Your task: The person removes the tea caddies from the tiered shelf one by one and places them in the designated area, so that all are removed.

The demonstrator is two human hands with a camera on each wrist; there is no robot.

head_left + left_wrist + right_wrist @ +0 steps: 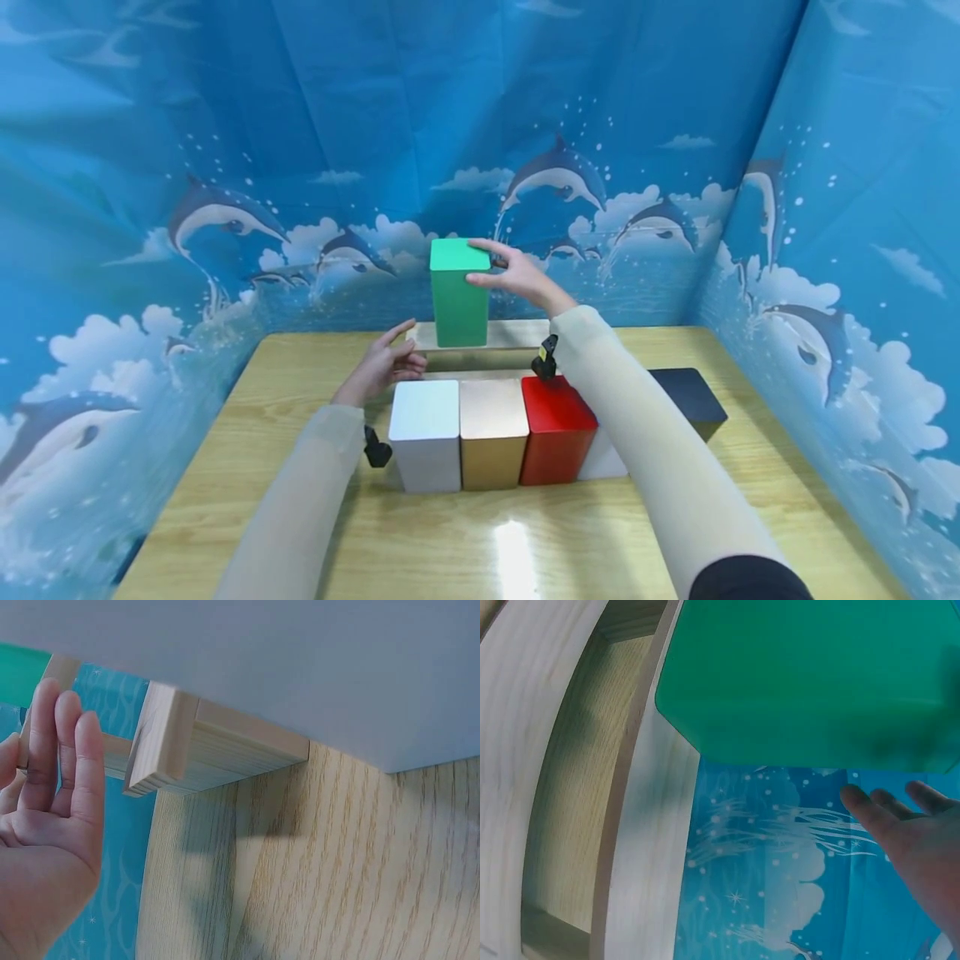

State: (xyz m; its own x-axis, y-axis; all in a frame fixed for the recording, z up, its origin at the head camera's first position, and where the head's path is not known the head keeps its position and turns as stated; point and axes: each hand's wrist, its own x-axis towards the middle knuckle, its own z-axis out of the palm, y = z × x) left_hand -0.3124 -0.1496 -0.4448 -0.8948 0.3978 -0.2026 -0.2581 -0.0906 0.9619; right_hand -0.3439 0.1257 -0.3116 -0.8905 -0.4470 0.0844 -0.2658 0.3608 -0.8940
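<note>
A tall green box with rounded corners stands upright on the back rail of a wooden rack. My right hand is at the box's right side, thumb and fingers spread. From the right wrist view, the fingertips lie just off the green box, with a small gap. My left hand is by the rack's left end, its fingers mostly straight. In the left wrist view, the left hand is raised beside the wooden rack; whether it touches the rail is unclear.
A row in front of the rack holds a white box, a gold box, a red box and another white box partly behind my right sleeve. A black-topped box is at the right. Dolphin-print curtains surround the wooden table.
</note>
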